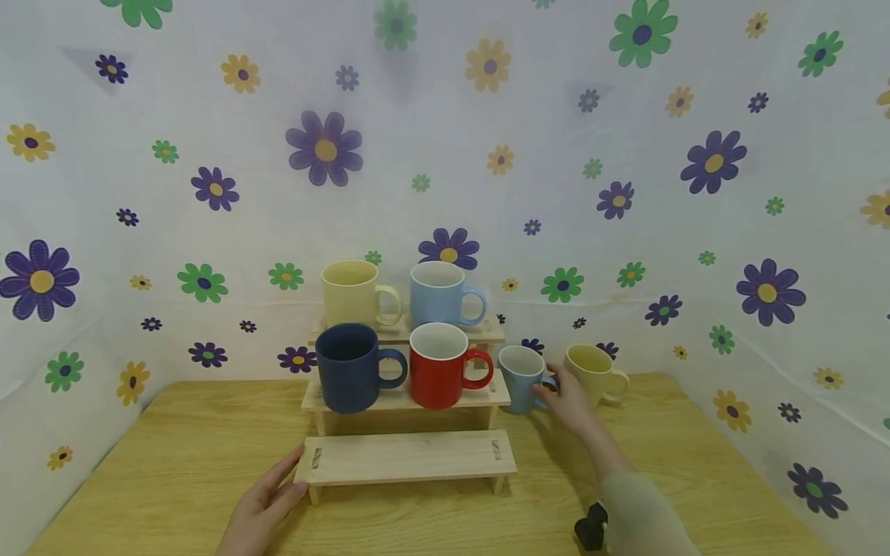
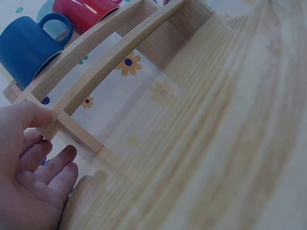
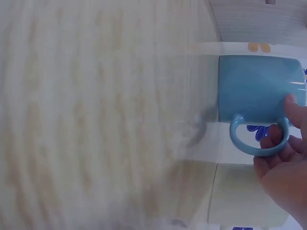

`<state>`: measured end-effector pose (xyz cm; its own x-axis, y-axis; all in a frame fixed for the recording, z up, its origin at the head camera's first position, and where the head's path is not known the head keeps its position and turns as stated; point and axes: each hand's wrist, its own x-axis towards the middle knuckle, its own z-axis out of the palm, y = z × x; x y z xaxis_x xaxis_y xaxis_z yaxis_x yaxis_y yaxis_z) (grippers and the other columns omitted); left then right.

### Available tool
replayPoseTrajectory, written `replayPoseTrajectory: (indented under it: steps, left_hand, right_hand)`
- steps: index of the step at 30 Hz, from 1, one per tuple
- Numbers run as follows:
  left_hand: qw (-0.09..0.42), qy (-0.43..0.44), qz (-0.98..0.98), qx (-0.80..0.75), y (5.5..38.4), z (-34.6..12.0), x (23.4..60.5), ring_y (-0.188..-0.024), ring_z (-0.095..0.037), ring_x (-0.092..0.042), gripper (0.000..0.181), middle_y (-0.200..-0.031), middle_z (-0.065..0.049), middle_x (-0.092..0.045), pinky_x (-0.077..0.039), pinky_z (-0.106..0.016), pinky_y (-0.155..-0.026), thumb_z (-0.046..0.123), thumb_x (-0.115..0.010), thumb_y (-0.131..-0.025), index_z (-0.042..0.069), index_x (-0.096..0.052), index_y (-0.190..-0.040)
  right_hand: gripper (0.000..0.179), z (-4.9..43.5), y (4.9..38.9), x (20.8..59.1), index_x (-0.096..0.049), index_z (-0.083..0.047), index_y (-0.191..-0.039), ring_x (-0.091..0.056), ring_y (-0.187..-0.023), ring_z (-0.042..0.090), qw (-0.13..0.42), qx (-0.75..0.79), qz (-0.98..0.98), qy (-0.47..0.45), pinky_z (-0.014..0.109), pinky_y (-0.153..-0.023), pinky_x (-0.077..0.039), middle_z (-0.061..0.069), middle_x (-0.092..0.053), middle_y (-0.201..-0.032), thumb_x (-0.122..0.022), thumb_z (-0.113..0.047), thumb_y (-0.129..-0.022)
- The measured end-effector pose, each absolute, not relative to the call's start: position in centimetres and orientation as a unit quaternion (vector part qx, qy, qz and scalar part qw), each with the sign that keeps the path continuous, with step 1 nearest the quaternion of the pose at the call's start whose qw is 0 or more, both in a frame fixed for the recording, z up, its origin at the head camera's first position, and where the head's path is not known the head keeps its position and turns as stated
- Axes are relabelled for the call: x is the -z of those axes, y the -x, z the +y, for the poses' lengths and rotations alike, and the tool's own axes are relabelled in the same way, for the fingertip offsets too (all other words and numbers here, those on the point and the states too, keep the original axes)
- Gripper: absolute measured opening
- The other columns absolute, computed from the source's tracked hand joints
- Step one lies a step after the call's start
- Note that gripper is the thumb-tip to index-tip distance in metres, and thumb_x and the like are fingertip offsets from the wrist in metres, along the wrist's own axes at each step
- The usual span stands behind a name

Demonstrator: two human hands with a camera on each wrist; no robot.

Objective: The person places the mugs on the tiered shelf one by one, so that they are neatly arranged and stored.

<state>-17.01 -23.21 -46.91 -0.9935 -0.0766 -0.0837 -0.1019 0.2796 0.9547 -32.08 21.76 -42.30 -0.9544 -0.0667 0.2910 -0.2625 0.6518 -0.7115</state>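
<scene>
Between stand (image 1: 410,459) and yellow mug (image 1: 585,371), right grip (image 1: 572,405) clamped on blue mug (image 1: 516,386), left grip (image 1: 261,503) apart, touching stand's edge.

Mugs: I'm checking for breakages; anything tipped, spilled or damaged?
Nothing stands out: four mugs stand upright on the wooden stand, and the light blue mug in the right hand and yellow mug beside it look upright too. No spill or crack shows.

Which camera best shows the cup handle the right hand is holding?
The right wrist view: the light blue handle looks biggest, its loop mostly clear. The head view shows it small, partly behind the right hand. The left wrist view misses it.
</scene>
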Motion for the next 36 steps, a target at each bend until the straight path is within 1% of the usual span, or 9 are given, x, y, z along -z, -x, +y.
replayPoseTrajectory:
  steps: [2,4,9,12,15,18,24,29,36]
  left_hand:
    - [0.01,0.056,0.799,-0.598,17.0,-23.2,46.9,-0.127,-0.035,-0.046,0.071,-0.153,-0.016,-0.029,-0.043,-0.043,-0.101,0.045,-0.061,-0.091,0.014,-0.036,-0.149]
    - [0.01,0.056,0.798,-0.601,17.0,-23.2,47.0,-0.127,-0.035,-0.046,0.071,-0.153,-0.016,-0.029,-0.044,-0.042,-0.101,0.045,-0.061,-0.091,0.014,-0.036,-0.149]
    - [0.009,0.054,0.795,-0.604,17.0,-23.1,47.0,-0.127,-0.035,-0.045,0.07,-0.153,-0.016,-0.028,-0.044,-0.042,-0.1,0.044,-0.061,-0.091,0.014,-0.035,-0.149]
    - [0.008,0.052,0.795,-0.605,17.0,-23.1,47.0,-0.128,-0.035,-0.045,0.07,-0.153,-0.016,-0.028,-0.044,-0.041,-0.1,0.043,-0.061,-0.092,0.013,-0.035,-0.149]
    - [0.007,0.052,0.795,-0.604,17.0,-23.1,46.9,-0.128,-0.035,-0.045,0.07,-0.153,-0.016,-0.028,-0.044,-0.04,-0.1,0.044,-0.061,-0.091,0.013,-0.035,-0.149]
    - [0.007,0.052,0.797,-0.602,17.0,-23.1,46.9,-0.128,-0.035,-0.045,0.07,-0.153,-0.016,-0.028,-0.044,-0.04,-0.1,0.044,-0.061,-0.092,0.013,-0.035,-0.149]
    - [0.011,0.055,0.797,-0.601,16.9,-23.1,46.9,-0.128,-0.035,-0.044,0.071,-0.153,-0.015,-0.029,-0.042,-0.041,-0.102,0.045,-0.061,-0.091,0.013,-0.035,-0.149]
    - [0.015,0.058,0.796,-0.602,17.0,-23.2,46.9,-0.129,-0.036,-0.043,0.073,-0.153,-0.015,-0.028,-0.042,-0.043,-0.102,0.047,-0.061,-0.09,0.013,-0.035,-0.149]
    - [0.018,0.061,0.8,-0.597,17.0,-23.1,46.9,-0.128,-0.036,-0.044,0.074,-0.153,-0.016,-0.028,-0.042,-0.043,-0.102,0.049,-0.061,-0.09,0.014,-0.034,-0.149]
  right_hand:
    - [0.048,21.9,32.1,42.5,-0.044,0.013,-0.13,-0.052,-0.111,0.042,0.122,-0.413,-0.898,-0.09,0.053,-0.095,-0.044,0.031,-0.054,-0.119,-0.063,-0.01,-0.093]
    - [0.046,22.0,32.1,42.7,-0.046,0.013,-0.129,-0.053,-0.108,0.04,0.126,-0.417,-0.896,-0.089,0.052,-0.094,-0.044,0.029,-0.056,-0.117,-0.063,-0.011,-0.093]
    - [0.042,21.8,32.0,43.0,-0.051,0.008,-0.127,-0.055,-0.096,0.032,0.139,-0.428,-0.889,-0.08,0.043,-0.084,-0.047,0.021,-0.06,-0.102,-0.064,-0.013,-0.093]
    - [0.039,21.6,31.9,43.2,-0.054,0.005,-0.124,-0.055,-0.092,0.029,0.142,-0.434,-0.887,-0.065,0.037,-0.08,-0.047,0.017,-0.06,-0.099,-0.064,-0.015,-0.093]
    - [0.035,21.4,31.8,43.4,-0.056,0.005,-0.119,-0.055,-0.09,0.029,0.15,-0.442,-0.883,-0.055,0.035,-0.077,-0.047,0.017,-0.06,-0.097,-0.065,-0.016,-0.092]
    - [0.031,21.2,31.7,43.6,-0.056,0.007,-0.113,-0.056,-0.091,0.029,0.154,-0.463,-0.871,-0.047,0.032,-0.077,-0.048,0.019,-0.061,-0.098,-0.066,-0.013,-0.091]
    - [0.023,20.7,31.4,44.1,-0.058,0.008,-0.107,-0.054,-0.086,0.02,0.161,-0.505,-0.847,-0.021,0.02,-0.072,-0.045,0.017,-0.061,-0.096,-0.065,-0.007,-0.091]
    - [0.022,20.2,31.0,44.4,-0.058,0.008,-0.105,-0.051,-0.084,0.015,0.174,-0.524,-0.834,-0.012,0.018,-0.07,-0.044,0.015,-0.061,-0.094,-0.065,-0.007,-0.091]
    - [0.024,19.6,30.1,44.6,-0.056,0.008,-0.103,-0.05,-0.083,0.014,0.172,-0.543,-0.822,-0.004,0.018,-0.069,-0.043,0.014,-0.06,-0.094,-0.065,-0.011,-0.092]
